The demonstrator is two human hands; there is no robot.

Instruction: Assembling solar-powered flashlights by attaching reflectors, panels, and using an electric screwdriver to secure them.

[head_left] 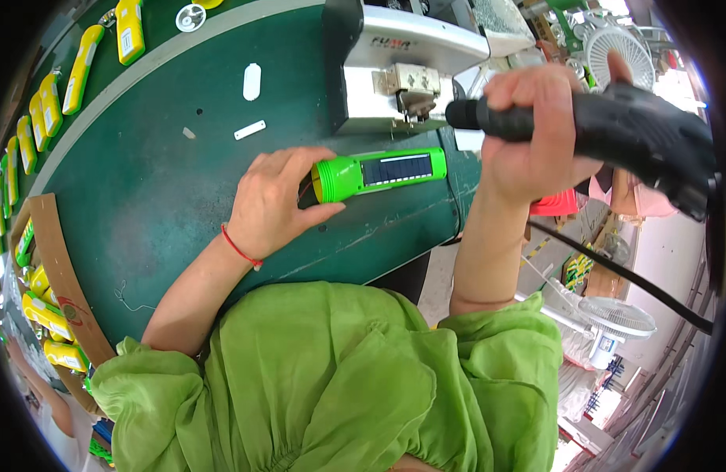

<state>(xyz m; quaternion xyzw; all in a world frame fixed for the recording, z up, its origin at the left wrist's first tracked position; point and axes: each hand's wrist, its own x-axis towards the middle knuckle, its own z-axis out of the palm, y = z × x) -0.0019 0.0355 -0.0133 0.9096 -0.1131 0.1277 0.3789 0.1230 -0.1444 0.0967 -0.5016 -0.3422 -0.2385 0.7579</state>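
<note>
A person in a loose light-green top (315, 370) steadies a bright-green plastic cylindrical flashlight with a dark solar panel (382, 172) on a dark-green worktable (174, 169), near the head view's middle, toward 12 o'clock. At 10 o'clock, the left hand (270, 191) grasps its ribbed open end, thumb on the near side, fingers on the far. At 2 o'clock, the right hand (540, 130) has its fingers wrapped around a black tapered handheld tool (638, 130), exact kind unclear, raised, narrow end pointing to 9 o'clock. Good handling would likely mean keeping the flashlight flat and panel-up, gripping firmly without pinching what appear to be wires at its mouth, aiming the tool's tip clear of the left fingers, and leaving slack in the thick black cable (622, 271) at 3 o'clock.
</note>
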